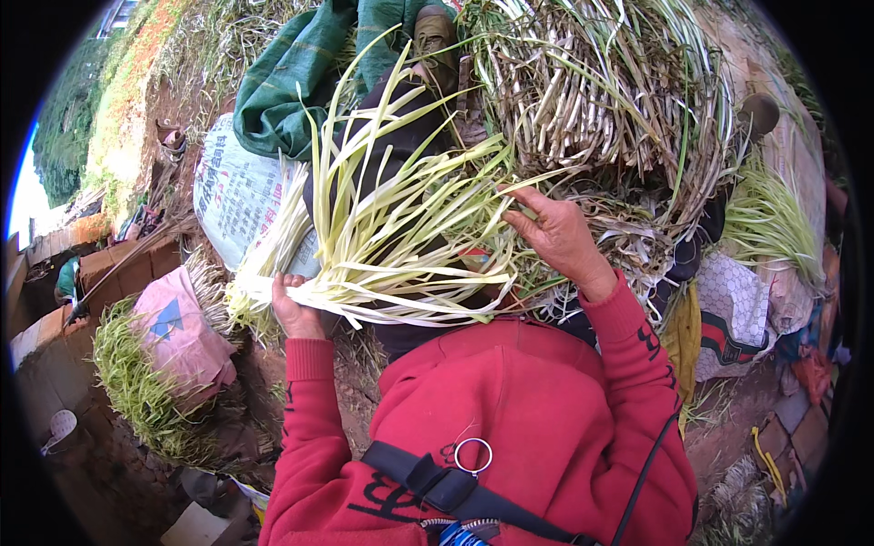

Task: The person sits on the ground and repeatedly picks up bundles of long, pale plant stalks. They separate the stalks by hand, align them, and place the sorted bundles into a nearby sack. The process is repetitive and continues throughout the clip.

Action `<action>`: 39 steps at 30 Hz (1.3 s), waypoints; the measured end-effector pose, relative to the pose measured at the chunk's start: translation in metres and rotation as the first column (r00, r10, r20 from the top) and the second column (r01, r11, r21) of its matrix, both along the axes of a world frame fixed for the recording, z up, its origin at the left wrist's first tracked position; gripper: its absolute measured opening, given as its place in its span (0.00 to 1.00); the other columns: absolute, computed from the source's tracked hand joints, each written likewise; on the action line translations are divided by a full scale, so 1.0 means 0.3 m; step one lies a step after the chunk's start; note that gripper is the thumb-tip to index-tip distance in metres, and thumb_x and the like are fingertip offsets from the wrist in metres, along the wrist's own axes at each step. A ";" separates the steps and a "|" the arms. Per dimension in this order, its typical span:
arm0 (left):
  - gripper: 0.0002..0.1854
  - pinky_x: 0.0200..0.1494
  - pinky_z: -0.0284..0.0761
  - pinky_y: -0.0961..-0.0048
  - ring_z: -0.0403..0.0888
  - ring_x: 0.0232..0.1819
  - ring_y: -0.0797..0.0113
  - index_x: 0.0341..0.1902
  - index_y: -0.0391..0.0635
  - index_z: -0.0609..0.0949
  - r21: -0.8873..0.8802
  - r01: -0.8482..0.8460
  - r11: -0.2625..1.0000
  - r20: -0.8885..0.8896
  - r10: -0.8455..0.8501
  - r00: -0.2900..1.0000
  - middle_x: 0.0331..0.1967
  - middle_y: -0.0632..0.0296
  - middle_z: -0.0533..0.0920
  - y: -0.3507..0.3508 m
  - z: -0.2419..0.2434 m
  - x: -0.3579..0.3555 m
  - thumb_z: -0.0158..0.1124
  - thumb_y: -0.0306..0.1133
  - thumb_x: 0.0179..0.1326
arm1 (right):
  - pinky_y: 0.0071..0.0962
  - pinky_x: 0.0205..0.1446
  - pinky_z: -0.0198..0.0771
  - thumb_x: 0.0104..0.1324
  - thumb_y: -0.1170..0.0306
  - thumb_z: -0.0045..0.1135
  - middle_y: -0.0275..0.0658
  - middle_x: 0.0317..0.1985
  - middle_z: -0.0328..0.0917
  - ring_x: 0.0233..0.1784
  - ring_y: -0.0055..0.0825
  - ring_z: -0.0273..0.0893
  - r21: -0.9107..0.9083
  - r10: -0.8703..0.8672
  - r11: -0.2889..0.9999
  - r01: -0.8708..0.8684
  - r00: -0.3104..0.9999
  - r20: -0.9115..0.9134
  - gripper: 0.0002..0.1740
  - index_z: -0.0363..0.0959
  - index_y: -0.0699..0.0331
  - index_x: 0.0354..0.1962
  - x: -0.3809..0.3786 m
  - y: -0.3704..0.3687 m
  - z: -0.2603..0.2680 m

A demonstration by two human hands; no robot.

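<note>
My left hand (297,307) grips the white stalk end of a bunch of blanched, chive-like leaves (403,239). The long yellow-green blades fan out over my lap toward the right. At their tips is my right hand (560,235), thumb and index finger beside the leaves; whether it pinches any of them is unclear. Just beyond my left hand lies another pale bundle of stalks (273,239) on a white printed sack (235,191). Withered leaf scraps (628,239) lie to the right of my right hand.
A large heap of uncleaned stalks (580,116) stands ahead on the right. Ahead on the left is a bunched green woven sack (293,89). Leafy bundles under a pink cloth (184,331) sit at left. More yellow-green leaves (771,211) and a patterned bag (734,300) are at right.
</note>
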State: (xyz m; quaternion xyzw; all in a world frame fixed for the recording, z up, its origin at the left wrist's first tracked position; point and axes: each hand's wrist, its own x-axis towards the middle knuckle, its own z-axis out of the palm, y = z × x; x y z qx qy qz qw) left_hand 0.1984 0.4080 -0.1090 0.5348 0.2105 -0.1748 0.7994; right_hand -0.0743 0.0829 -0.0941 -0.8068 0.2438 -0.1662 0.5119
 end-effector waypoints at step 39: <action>0.10 0.31 0.67 0.72 0.66 0.22 0.74 0.27 0.52 0.67 -0.095 0.029 0.995 0.030 -0.026 0.999 0.18 0.72 0.66 0.064 -0.050 0.071 0.50 0.37 0.65 | 0.15 0.31 0.68 0.61 0.74 0.55 0.33 0.36 0.75 0.29 0.17 0.72 -0.230 -0.190 0.926 0.299 0.896 0.400 0.10 0.75 0.65 0.41 -0.074 -0.142 0.278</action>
